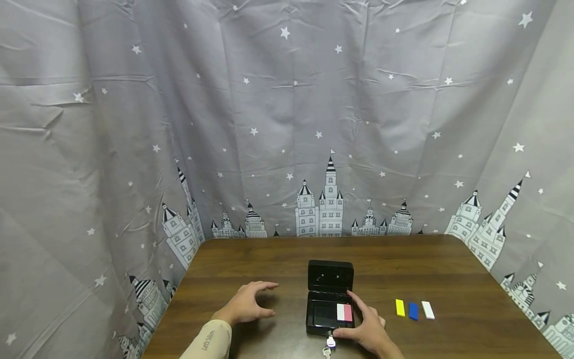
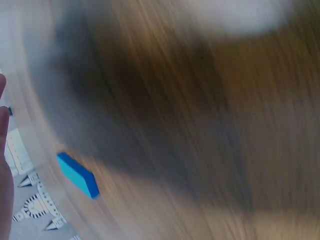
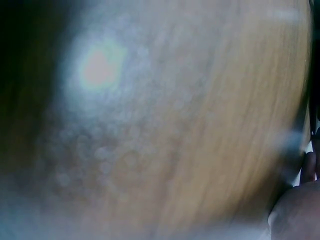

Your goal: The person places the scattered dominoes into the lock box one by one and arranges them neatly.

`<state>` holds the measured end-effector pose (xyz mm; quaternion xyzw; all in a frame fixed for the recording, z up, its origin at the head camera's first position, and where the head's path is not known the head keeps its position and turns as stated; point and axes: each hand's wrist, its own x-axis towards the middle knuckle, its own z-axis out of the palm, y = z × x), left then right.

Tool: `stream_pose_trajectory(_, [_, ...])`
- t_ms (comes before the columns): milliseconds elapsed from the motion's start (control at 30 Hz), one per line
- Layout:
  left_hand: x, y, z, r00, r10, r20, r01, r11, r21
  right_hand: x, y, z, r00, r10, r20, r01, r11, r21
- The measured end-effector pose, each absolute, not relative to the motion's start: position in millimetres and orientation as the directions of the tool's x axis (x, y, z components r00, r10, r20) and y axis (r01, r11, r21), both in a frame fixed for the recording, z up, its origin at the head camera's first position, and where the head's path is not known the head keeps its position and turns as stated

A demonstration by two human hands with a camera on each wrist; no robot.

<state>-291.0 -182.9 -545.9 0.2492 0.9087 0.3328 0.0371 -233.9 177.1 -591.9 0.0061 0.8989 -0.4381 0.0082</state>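
Black box [image 1: 324, 312], lid raised, is gripped at the near centre by the right hand [image 1: 368, 326]; the left hand [image 1: 248, 302] is spread wide. Blocks [image 1: 341, 312] inside could be spilled by a tilt.

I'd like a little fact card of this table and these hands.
Container: black lockbox, lid raised
Inside: inner white block, pink block, side by side
Keys: at lockbox's front
Right hand: grips lockbox's right side
Left hand: left of lockbox, fingers apart, holding nothing
Loose at right: yellow block, blue block, outer white block
Surface: wooden table
Backdrop: grey curtain with stars, castles
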Motion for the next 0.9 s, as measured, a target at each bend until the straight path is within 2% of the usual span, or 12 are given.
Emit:
stream_pose_trajectory(333, [-291,-210,-548,-0.888,0.445,0.115,0.425,0.699,0.574,-234,177,-591,-1.000,0.002,-0.025,0.021,0.604,-0.796])
stream_pose_trajectory(733, [-290,-242,-555,-0.957,0.284,0.062,0.257,0.729,0.635,-233,177,-592,-1.000,0.005,-0.016,0.016,0.604,-0.797])
stream_pose_trajectory(900, [-288,-253,-557,-0.968,0.247,0.045,0.216,0.730,0.649,-234,177,-591,-1.000,0.004,-0.016,0.015,0.603,-0.798])
